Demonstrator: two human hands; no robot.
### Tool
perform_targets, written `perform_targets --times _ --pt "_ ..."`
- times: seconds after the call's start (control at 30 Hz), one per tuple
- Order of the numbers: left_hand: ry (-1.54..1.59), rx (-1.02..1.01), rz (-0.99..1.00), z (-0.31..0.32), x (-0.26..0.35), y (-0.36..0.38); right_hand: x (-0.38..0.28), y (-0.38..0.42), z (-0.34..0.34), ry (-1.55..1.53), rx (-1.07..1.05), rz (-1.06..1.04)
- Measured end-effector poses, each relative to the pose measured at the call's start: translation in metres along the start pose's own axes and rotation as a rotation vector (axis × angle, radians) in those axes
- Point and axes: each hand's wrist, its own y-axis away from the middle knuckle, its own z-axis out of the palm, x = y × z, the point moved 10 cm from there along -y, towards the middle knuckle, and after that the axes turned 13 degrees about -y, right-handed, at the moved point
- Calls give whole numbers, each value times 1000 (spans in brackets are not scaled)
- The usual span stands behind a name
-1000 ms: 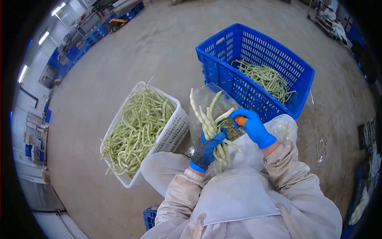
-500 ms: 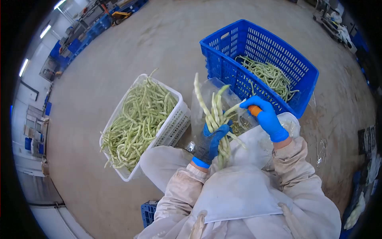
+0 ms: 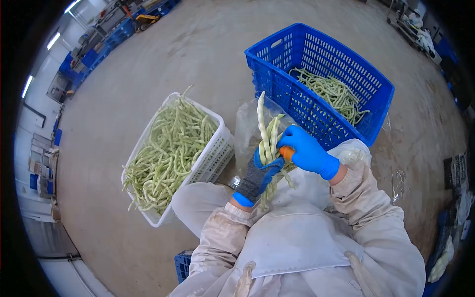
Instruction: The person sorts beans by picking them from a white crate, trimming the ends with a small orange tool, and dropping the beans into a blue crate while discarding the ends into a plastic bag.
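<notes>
My left hand [image 3: 257, 178], in a grey glove with blue coating, is closed around a bunch of pale green beans [image 3: 266, 141]. The beans stick up above the fist, and their lower ends hang below it. My right hand [image 3: 310, 154], in a blue glove, grips a small tool with an orange handle [image 3: 286, 153] right against the bunch. The tool's working end is hidden. Behind the hands, a clear plastic bag [image 3: 246, 123] lies against the blue crate, partly covered by the beans.
On the left, a white crate [image 3: 213, 154] is heaped with green beans [image 3: 170, 148]. A blue crate [image 3: 277, 81] at the upper right holds a smaller pile of beans [image 3: 336, 94]. Part of another blue crate [image 3: 183, 265] shows beside my left sleeve. A person [image 3: 414, 20] is far off at upper right.
My right hand has come left and slightly down, bringing the orange handle close against the bunch. The beans in my left hand stand more upright.
</notes>
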Motion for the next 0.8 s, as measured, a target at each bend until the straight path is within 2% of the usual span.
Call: perform_targets --times 0.1,0.17,0.2,0.23,0.27,0.3,0.33,0.37,0.43,0.47,0.5,0.57,0.63,0.77,0.8 --pt "-58 -65 -69 -1 -5 -2 5 3 3 20 16 34" --pt "-97 -66 -75 2 -11 -5 11 4 14 377 30 51" --pt "-139 -74 -77 6 -16 -6 16 5 23 376 30 57" --pt "-139 -81 -78 12 -24 -6 30 6 23 313 138 135" --pt "-134 -1 -23 10 -27 -8 47 9 20 252 248 209" --pt "-127 83 33 7 -30 -10 66 9 28 258 251 208" --pt "-259 134 112 6 -28 -8 105 19 31 -197 386 317" --pt "-261 131 106 8 -20 -4 128 29 38 -663 512 420" --pt "192 153 -52 5 -16 3 114 28 28 -721 465 374" --pt "253 77 -63 4 -8 2 88 23 19 -693 329 419" --pt "255 78 -66 -1 -11 3 70 22 18 -661 191 462" --pt "147 24 -62 -3 -13 2 61 18 15 -695 148 376" --pt "138 0 -84 -4 -14 1 26 9 11 -291 20 -37" --pt "122 -17 -58 -4 -9 2 12 9 18 -46 13 -69" --pt "145 -26 -70 -3 -10 2 23 10 24 -10 3 4"
